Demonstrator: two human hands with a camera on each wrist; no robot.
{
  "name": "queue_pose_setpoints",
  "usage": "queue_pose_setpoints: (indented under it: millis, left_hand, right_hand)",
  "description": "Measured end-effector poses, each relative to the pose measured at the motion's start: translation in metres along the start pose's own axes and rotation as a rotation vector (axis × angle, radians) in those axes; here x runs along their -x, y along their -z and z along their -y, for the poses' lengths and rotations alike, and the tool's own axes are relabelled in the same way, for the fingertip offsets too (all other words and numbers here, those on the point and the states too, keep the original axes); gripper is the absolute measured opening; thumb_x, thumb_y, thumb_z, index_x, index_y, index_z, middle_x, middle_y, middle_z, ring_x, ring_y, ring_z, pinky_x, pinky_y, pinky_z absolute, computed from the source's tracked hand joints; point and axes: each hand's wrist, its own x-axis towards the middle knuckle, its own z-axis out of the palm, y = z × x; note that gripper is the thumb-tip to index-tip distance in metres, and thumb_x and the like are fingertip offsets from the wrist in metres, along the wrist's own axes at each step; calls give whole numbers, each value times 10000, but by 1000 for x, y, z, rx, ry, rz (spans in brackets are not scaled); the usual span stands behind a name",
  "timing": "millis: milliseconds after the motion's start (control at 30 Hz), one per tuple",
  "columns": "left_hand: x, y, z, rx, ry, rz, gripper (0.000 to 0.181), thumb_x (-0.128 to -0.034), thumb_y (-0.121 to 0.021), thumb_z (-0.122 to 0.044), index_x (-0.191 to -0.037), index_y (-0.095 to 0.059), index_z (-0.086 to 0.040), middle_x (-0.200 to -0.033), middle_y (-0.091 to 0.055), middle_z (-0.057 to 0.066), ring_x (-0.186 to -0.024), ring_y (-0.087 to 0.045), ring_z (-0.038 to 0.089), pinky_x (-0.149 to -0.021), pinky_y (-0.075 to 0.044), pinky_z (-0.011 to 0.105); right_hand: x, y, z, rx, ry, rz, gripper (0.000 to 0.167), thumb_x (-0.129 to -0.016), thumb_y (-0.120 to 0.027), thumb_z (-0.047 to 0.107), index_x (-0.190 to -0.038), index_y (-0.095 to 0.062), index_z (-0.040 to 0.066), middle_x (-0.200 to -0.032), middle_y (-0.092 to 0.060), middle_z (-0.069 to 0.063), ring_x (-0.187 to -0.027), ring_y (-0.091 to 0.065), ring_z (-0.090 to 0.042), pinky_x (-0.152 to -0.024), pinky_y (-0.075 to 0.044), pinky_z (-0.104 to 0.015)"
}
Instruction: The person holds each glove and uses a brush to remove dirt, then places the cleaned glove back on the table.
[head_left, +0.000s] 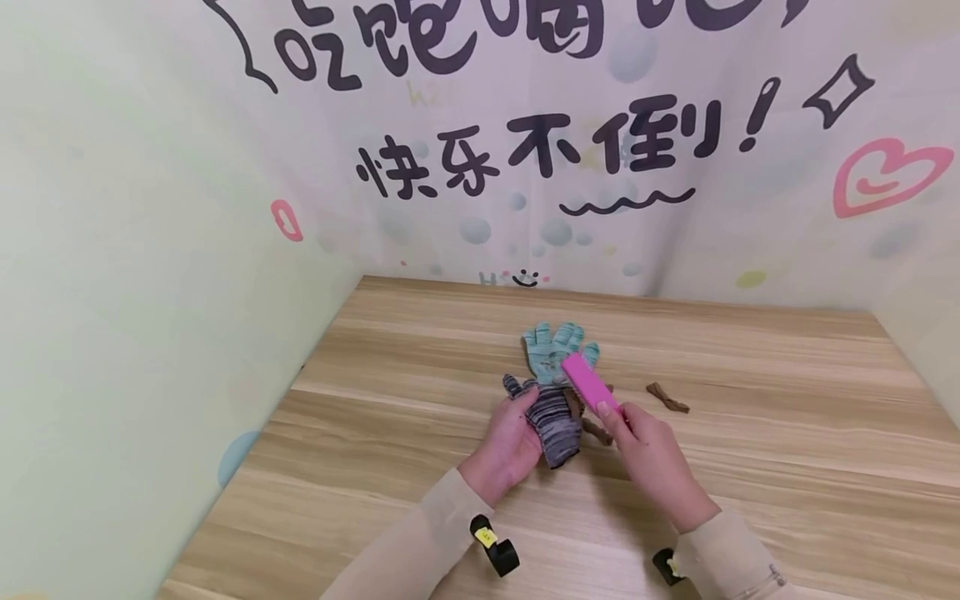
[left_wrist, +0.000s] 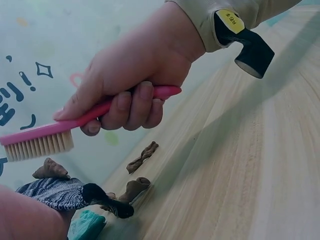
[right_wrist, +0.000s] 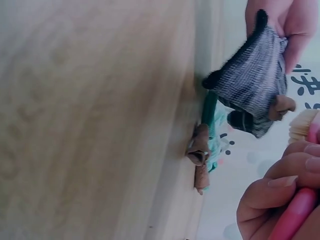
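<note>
My left hand [head_left: 508, 443] holds a black-and-grey striped knitted glove [head_left: 553, 423], its thumb lying over the glove's edge. In the right wrist view the striped glove [right_wrist: 252, 75] hangs from that hand, a brown piece [right_wrist: 282, 106] showing at its side. A pink brush [head_left: 589, 382] is gripped by its handle in my right hand [head_left: 662, 467]. Pale bristles on the brush [left_wrist: 40, 142] point down above the striped glove in the left wrist view; a gap shows between them. Beyond the striped glove a teal knitted glove [head_left: 551, 348] lies on the table, partly covered by the brush.
A twisted brown strip [head_left: 667, 397] lies on the wooden table [head_left: 390, 400] to the right. Another brown piece [head_left: 597, 431] is beside the striped glove. Behind the table hangs a printed white cloth [head_left: 480, 229]. Black bands [head_left: 495, 546] are on both sleeves.
</note>
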Motion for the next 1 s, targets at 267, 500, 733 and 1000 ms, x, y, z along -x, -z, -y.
queue_pose_setpoints:
  millis: [267, 500, 733, 1000]
  left_hand:
    - [1, -3, -1, -13, 2, -3, 460, -1069, -421, -202, -1439, -413, 72, -1402, -581, 213, -1282, -596, 270, -1164, -440, 403]
    - [0, -8, 0, -13, 9, 27, 463, -1065, -409, -193, -1450, -394, 64, -1468, -523, 240, -1378, -514, 316, -1157, -445, 399]
    - [-1, -8, 3, -21, -3, 12, 419, -1067, -418, -181, -1403, -410, 70, -1414, -568, 241, -1305, -584, 291, -1149, -455, 416]
    - [0, -7, 3, -24, -6, 0, 430, -1072, -415, -180, -1417, -393, 75, -1379, -601, 218, -1239, -628, 243, -1142, -462, 414]
  right_hand:
    - [3, -2, 10, 3, 31, -19, 528, -1065, -415, 500, -1048, -630, 18, -741, -556, -59, -634, -458, -158, -525, -407, -257]
    - [4, -11, 11, 46, 58, -9, 511, -1064, -410, 510, -1009, -627, 51, -679, -487, -28, -595, -428, -154, -508, -380, -259]
    - [4, -12, 6, 132, 55, -30, 533, -1062, -375, 544, -980, -610, 73, -674, -500, -29, -596, -449, -170, -536, -391, -295]
    - [4, -9, 5, 160, 47, -37, 508, -1061, -391, 534, -941, -597, 85, -669, -503, -29, -589, -449, -176, -536, -385, -298]
